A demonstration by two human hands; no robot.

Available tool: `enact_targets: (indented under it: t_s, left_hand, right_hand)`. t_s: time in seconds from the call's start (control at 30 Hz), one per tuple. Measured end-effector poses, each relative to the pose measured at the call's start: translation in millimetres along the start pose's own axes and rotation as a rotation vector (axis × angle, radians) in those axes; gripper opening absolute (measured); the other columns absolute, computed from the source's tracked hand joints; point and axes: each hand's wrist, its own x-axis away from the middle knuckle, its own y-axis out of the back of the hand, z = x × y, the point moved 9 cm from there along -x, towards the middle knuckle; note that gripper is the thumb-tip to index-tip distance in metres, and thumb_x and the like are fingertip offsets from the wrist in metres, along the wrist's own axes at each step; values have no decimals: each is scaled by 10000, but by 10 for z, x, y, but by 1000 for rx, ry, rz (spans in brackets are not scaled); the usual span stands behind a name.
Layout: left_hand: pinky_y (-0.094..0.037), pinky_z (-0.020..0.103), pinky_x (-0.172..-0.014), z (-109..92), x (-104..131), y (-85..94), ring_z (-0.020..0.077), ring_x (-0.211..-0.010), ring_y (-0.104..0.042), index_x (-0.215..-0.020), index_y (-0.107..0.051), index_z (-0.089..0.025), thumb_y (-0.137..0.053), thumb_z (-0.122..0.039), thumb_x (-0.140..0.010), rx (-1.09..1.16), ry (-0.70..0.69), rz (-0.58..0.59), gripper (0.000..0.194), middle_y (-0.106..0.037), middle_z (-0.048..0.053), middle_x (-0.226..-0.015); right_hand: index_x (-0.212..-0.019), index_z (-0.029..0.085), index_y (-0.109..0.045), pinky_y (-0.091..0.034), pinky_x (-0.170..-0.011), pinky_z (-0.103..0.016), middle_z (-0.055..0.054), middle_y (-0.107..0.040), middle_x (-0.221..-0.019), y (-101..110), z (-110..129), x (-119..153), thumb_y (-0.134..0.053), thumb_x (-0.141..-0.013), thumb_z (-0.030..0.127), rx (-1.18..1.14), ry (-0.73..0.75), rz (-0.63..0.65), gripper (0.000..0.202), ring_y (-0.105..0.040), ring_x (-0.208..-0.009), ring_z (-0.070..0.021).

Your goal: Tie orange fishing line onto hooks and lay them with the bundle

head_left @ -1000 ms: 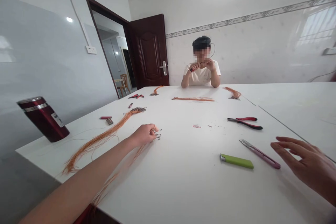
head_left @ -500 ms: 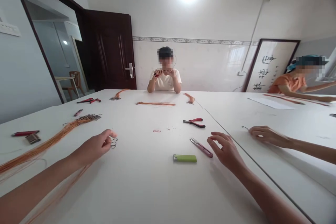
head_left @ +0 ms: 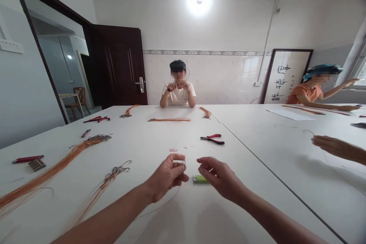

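A small metal hook (head_left: 180, 162) is pinched between thumb and forefinger of the left hand (head_left: 167, 177), raised just above the surface (head_left: 160, 217); the right hand (head_left: 219, 175) is curled loosely beside it, and whether it grips anything cannot be told. The hook is probably best kept steady and pinched lightly. Between the hands one green lighter (head_left: 199, 178) is seen; beyond the right hand, one pair of red pliers (head_left: 213, 139); left of the left hand, one hooked wire bundle (head_left: 111, 175).
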Motion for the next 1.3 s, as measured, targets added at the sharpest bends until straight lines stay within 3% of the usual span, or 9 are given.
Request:
enact_targets:
  t_s: [0.1,0.23,0.43,0.63,0.8,0.97,1.3]
  left_hand:
    - [-364,196,-590,50,-82,-278,62,-652,-524,-988,-425,-216,-572,-302,-734,201,25,127,306,-513,-19,-779]
    - [-360,186,-605,111,-140,-392,55,-660,-515,-1006,-440,-213,-616,-280,-709,331,63,169,351,-530,-19,-760]
    - [-368,197,-602,286,-182,-347,71,-656,-532,-931,-474,-194,-613,-300,-712,269,69,125,281,-550,-7,-761]
    - [-384,225,-579,215,-155,-260,110,-653,-551,-874,-503,-171,-629,-199,-676,59,-82,50,236,-559,-4,-724]
    - [-381,229,-548,220,-192,-176,121,-624,-551,-870,-467,-166,-610,-239,-700,52,-97,-47,234,-562,-3,-654]
    - [-383,226,-573,231,-212,-147,115,-649,-555,-902,-459,-178,-628,-286,-697,116,-68,-75,287,-585,7,-694]
    - [-369,221,-582,234,-160,-232,118,-667,-582,-932,-458,-199,-676,-312,-657,189,25,-32,369,-617,17,-735]
  right_hand:
    - [-982,241,-552,-405,-537,-211,21,-591,-720,-78,187,-82,-418,-780,301,-92,17,18,250,-520,-609,-100]
    - [-854,209,-598,-391,-561,-205,5,-602,-759,-69,79,-171,-417,-778,287,-124,0,-16,211,-527,-670,-107]
    - [-677,162,-544,-315,-455,-178,20,-532,-598,-99,-141,-131,-440,-748,272,-28,-65,-52,167,-452,-528,-81]
    - [-603,157,-497,-288,-435,-183,27,-472,-536,-94,-211,-115,-436,-748,263,-5,-103,-99,190,-400,-499,-77]
    - [-680,153,-542,-358,-487,-193,16,-510,-595,-182,-377,-119,-460,-768,298,-247,-169,-46,188,-459,-553,-86]
    - [-947,167,-552,-463,-740,-288,-37,-586,-861,-336,-343,-54,-516,-768,257,-573,-174,99,204,-561,-806,-138]
    - [-881,177,-562,-502,-774,-356,-8,-579,-781,-290,-257,-35,-564,-762,277,-717,-92,134,156,-610,-753,-140]
